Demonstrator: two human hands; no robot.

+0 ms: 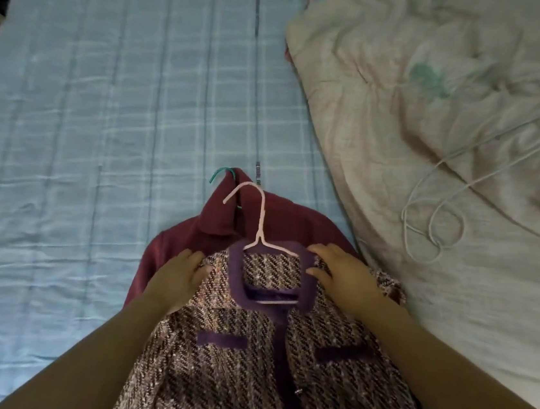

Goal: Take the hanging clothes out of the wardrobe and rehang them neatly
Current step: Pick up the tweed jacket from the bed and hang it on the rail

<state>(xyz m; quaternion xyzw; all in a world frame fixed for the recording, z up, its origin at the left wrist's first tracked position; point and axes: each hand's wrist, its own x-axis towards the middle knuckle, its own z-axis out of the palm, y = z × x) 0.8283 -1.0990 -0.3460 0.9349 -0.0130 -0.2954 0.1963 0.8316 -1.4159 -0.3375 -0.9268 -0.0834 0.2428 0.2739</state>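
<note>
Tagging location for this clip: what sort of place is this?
Most likely a bedroom: garments are laid on a bed with a blue checked sheet, a rumpled cream quilt beside them, and loose wire hangers on it. No wardrobe in view.

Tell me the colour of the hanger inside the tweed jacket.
Pale pink hanger, clearest in the head view.
</note>
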